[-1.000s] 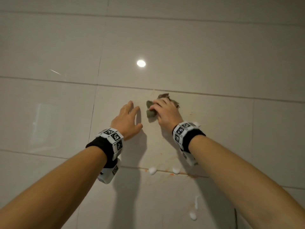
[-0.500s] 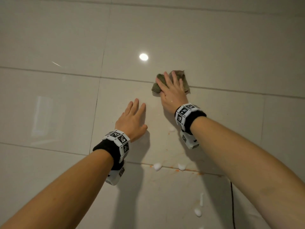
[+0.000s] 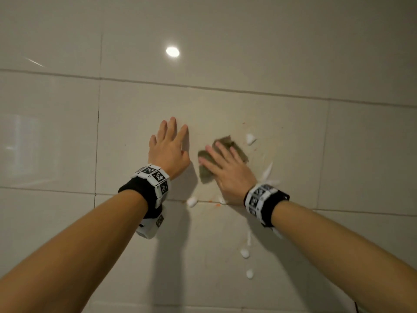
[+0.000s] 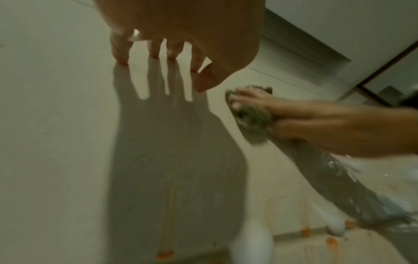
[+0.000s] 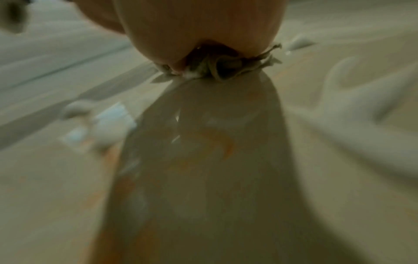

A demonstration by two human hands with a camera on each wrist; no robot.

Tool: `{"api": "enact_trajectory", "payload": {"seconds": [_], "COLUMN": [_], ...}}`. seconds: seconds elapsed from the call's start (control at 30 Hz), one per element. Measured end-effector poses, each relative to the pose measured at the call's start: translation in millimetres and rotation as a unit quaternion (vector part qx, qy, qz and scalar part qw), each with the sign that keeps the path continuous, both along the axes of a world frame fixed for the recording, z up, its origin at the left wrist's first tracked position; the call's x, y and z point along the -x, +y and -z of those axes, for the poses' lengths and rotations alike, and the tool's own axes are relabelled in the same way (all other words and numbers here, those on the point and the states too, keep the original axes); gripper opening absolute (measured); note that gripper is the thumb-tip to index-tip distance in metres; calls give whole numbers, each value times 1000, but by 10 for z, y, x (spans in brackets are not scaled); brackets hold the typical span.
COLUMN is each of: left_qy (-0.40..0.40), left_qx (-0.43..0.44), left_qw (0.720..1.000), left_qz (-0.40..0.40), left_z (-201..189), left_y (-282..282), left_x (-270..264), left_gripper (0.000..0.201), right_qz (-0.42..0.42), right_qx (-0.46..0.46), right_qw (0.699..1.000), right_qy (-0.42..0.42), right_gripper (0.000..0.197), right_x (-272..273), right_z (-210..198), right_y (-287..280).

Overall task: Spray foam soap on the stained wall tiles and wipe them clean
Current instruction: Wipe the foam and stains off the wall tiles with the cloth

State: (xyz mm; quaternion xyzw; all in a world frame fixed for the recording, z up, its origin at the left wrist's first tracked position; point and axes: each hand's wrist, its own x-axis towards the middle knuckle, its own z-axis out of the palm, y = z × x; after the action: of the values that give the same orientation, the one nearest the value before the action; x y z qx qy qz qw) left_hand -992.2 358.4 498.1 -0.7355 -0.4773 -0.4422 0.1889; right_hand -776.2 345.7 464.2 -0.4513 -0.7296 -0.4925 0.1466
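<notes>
While the light's bouncing off those glossy wall tiles [image 3: 282,136], here's the scene:
left hand [image 3: 168,152]: fingers spread, flat on the tile, just beside the cloth
right hand [image 3: 228,172]: fingers straight, pressing a grey-green cloth [image 3: 225,152] onto the tile, kinda motion-blurred
foam [image 3: 250,138]: white blobs right of the cloth, more along the grout line and lower down
stains [image 4: 305,232]: orange specks on the grout line below both hands
</notes>
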Motion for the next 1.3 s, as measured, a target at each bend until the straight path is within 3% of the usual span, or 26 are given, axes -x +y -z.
{"api": "enact_trajectory", "payload": {"seconds": [0.17, 0.27, 0.33, 0.43, 0.5, 0.57, 0.7, 0.87, 0.97, 1.03, 1.1, 1.23, 1.3], "left_qy": [5, 17, 23, 25, 30, 38, 45, 60, 61, 64, 70, 83, 81], "left_qx": [-16, -20, -22, -24, -18, -9, 14, -2, -6, -16, -27, -48, -57], "left_qw": [1000, 999, 999, 999, 999, 999, 999, 998, 998, 997, 997, 995, 995], "left_qz": [-26, -38, -41, -34, -24, -22, -15, -28, -28, -31, -31, -22, -18], "left_z": [-4, 5, 16, 40, 51, 2, -64, -45, -38, -18, 29, 137, 148], "left_y": [8, 3, -10, -32, -55, -84, -162, -141, -124, -122, -117, -93, -108], "left_x": [-194, -284, -365, -500, -591, -595, -642, -781, -856, -899, -934, -999, -1012], "left_gripper": [64, 64, 63, 59, 54, 52, 54, 57, 60, 60, 60, 56, 50], "right_qz": [23, 14, 4, -16, -5, 12, 42, 45, 39, 31, 21, 11, 31], "right_qx": [-32, -56, -74, -87, -49, -2, 10, -22, -39, -56, -70, -30, 10], "right_qw": [987, 972, 968, 977, 989, 996, 997, 985, 971, 961, 962, 983, 990], "right_qy": [155, 229, 241, 193, 137, 84, 72, 164, 234, 268, 263, 180, 137], "right_gripper": [68, 66, 65, 70, 77, 79, 73, 68, 64, 63, 65, 76, 78], "right_x": [-41, -168, -221, -307, -407, -477, -564, -585, -699, -761, -794, -876, -976], "right_z": [-940, -1017, -752, -3, 511, 750, 351, -589, -830, -690, -289, 657, 755], "right_y": [-66, -92, -84, -112, -177, -196, -205, -246, -271, -254, -252, -353, -382]}}
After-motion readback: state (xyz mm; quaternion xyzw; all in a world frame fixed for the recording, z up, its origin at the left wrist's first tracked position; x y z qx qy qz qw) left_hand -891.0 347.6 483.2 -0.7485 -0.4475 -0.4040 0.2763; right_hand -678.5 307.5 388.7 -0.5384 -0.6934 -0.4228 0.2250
